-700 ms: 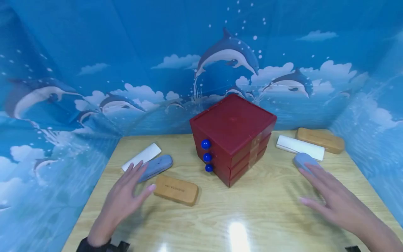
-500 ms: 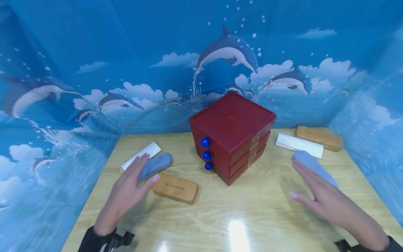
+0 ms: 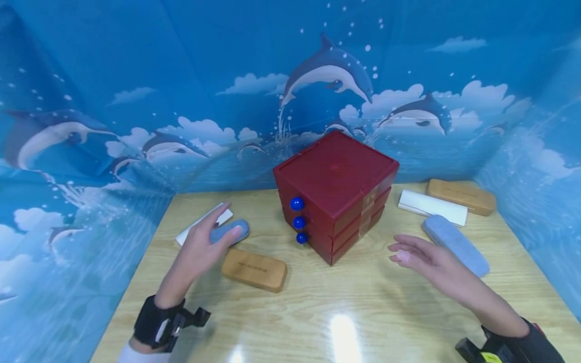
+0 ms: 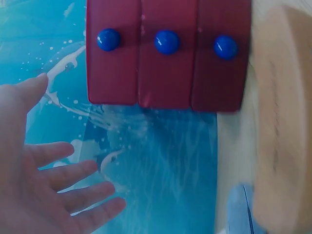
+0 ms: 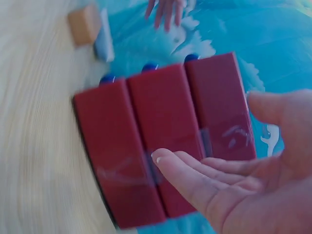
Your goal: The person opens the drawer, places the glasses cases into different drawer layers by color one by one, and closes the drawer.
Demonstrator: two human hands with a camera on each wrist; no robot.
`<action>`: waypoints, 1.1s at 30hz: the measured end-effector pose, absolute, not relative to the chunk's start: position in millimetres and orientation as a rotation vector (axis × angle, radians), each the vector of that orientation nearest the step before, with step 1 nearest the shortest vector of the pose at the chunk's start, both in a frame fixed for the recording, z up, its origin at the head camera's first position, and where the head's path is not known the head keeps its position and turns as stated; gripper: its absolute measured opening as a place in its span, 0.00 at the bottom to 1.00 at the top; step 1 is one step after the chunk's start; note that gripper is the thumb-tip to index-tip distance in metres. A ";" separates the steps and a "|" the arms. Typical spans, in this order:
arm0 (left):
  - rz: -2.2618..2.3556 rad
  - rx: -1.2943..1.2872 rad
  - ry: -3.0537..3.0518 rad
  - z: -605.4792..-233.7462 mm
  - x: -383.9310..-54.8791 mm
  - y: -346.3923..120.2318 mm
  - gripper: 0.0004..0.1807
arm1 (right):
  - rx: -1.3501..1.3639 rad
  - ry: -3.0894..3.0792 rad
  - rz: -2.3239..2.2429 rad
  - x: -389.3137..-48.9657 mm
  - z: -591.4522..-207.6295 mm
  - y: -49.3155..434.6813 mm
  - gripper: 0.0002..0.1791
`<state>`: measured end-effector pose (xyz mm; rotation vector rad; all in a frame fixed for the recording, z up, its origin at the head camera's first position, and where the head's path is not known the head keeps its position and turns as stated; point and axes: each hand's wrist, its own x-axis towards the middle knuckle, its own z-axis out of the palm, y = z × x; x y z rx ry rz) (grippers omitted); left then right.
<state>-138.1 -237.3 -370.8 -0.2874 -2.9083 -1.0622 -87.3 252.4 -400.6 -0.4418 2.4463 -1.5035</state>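
A dark red box of three stacked drawers (image 3: 336,176) with round blue knobs (image 3: 298,222) stands at the back of the table. My left hand (image 3: 197,254) is in the air over the left blue case (image 3: 236,231), covering part of it; its fingers spread empty in the left wrist view. My right hand (image 3: 428,264) hovers between the box and the right blue case (image 3: 456,244), fingers slightly bent, holding nothing. In the right wrist view the taped drawer side (image 5: 161,141) lies beyond the right hand (image 5: 229,190), apart from it as far as the head view shows.
A tan case (image 3: 255,270) lies right of the left hand, and a white case (image 3: 224,217) lies behind that hand. At the back right are another white case (image 3: 433,207) and another tan case (image 3: 462,195). A dolphin-print curtain (image 3: 204,75) encloses the wooden table (image 3: 308,322).
My right hand has moved left, away from over the right blue case and toward the drawer box, its fingers bending more. The left hand has shifted forward and right. The cases and box stay put.
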 end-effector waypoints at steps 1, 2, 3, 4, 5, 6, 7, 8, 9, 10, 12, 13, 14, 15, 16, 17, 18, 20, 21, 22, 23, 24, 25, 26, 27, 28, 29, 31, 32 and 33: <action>-1.125 -0.293 -2.896 -369.7 -141.2 -235.5 0.41 | -0.426 2.375 -1.567 -89.1 -399.6 250.4 0.29; -1.188 -0.296 -2.881 -368.8 -144.6 -233.6 0.40 | -0.402 2.306 -1.619 -90.8 -398.4 248.3 0.30; -1.245 -0.304 -2.863 -368.1 -148.4 -231.8 0.39 | -0.374 2.243 -1.657 -92.6 -397.0 246.3 0.30; -1.292 -0.316 -2.845 -366.9 -151.8 -230.2 0.39 | -0.350 2.187 -1.687 -94.3 -395.7 244.2 0.31; -1.330 -0.327 -2.832 -365.6 -155.6 -228.2 0.39 | -0.332 2.136 -1.708 -95.8 -394.4 241.9 0.32; -1.361 -0.338 -2.820 -364.2 -159.1 -226.0 0.39 | -0.315 2.098 -1.718 -97.2 -393.4 239.4 0.34; -1.382 -0.341 -2.815 -362.5 -162.2 -223.8 0.39 | -0.302 2.067 -1.727 -98.5 -392.6 236.6 0.35; -1.395 -0.349 -2.810 -360.9 -165.5 -221.3 0.38 | -0.292 2.042 -1.731 -99.7 -392.0 233.6 0.35; -1.407 -0.353 -2.803 -359.3 -168.7 -218.5 0.38 | -0.283 2.015 -1.737 -100.8 -391.5 230.5 0.36; -1.424 -0.356 -2.795 -358.3 -172.3 -215.8 0.38 | -0.279 1.997 -1.744 -101.8 -391.0 227.2 0.37; -1.451 -0.348 -2.786 -355.5 -179.9 -209.4 0.39 | -0.281 1.966 -1.756 -104.4 -390.7 221.4 0.37; -1.461 -0.347 -2.778 -354.2 -184.0 -206.3 0.39 | -0.284 1.945 -1.769 -106.0 -390.6 218.6 0.37; -1.468 -0.349 -2.767 -353.1 -188.3 -203.0 0.39 | -0.284 1.921 -1.779 -107.6 -390.3 215.9 0.37; -1.470 -0.345 -2.760 -352.2 -192.5 -199.9 0.40 | -0.288 1.894 -1.797 -109.1 -390.1 213.3 0.37; -1.469 -0.344 -2.756 -351.2 -196.7 -197.0 0.40 | -0.295 1.870 -1.812 -110.7 -389.9 210.6 0.38; -1.476 -0.343 -2.751 -349.7 -200.3 -194.0 0.40 | -0.294 1.841 -1.823 -112.5 -389.6 207.8 0.38; -1.488 -0.354 -2.744 -348.7 -203.9 -191.2 0.40 | -0.288 1.816 -1.834 -114.0 -389.2 204.8 0.38; -1.505 -0.369 -2.736 -346.8 -210.5 -185.9 0.40 | -0.286 1.782 -1.840 -116.3 -387.9 199.2 0.39; -1.513 -0.374 -2.737 -345.8 -213.6 -183.5 0.40 | -0.288 1.774 -1.834 -117.4 -387.2 196.4 0.40; -1.530 -0.382 -2.735 -344.6 -216.5 -181.0 0.40 | -0.286 1.772 -1.824 -118.8 -386.3 193.7 0.40; -1.548 -0.390 -2.734 -343.5 -219.5 -179.0 0.40 | -0.274 1.770 -1.813 -120.1 -385.3 191.3 0.41; -1.560 -0.395 -2.733 -342.6 -222.2 -176.9 0.40 | -0.269 1.771 -1.808 -121.4 -384.3 188.9 0.41; -1.566 -0.394 -2.734 -341.6 -224.7 -174.9 0.41 | -0.273 1.775 -1.800 -122.7 -382.9 186.6 0.41; -1.575 -0.393 -2.735 -340.8 -227.1 -173.0 0.41 | -0.273 1.781 -1.792 -124.1 -381.5 184.4 0.42; -1.585 -0.397 -2.738 -339.8 -229.3 -171.2 0.42 | -0.272 1.786 -1.786 -125.5 -380.1 182.4 0.42; -1.589 -0.398 -2.741 -338.7 -231.5 -168.9 0.43 | -0.271 1.790 -1.787 -126.6 -378.9 180.8 0.42; -1.584 -0.398 -2.752 -337.6 -233.5 -166.6 0.44 | -0.271 1.792 -1.789 -127.5 -377.7 179.3 0.42; -1.572 -0.396 -2.779 -335.2 -237.5 -161.5 0.46 | -0.285 1.796 -1.793 -129.1 -375.9 176.8 0.41; -1.559 -0.394 -2.798 -334.3 -239.9 -159.2 0.46 | -0.281 1.797 -1.796 -129.9 -375.4 175.8 0.41; -1.545 -0.390 -2.815 -332.9 -242.1 -156.7 0.47 | -0.279 1.796 -1.802 -130.6 -374.9 174.8 0.41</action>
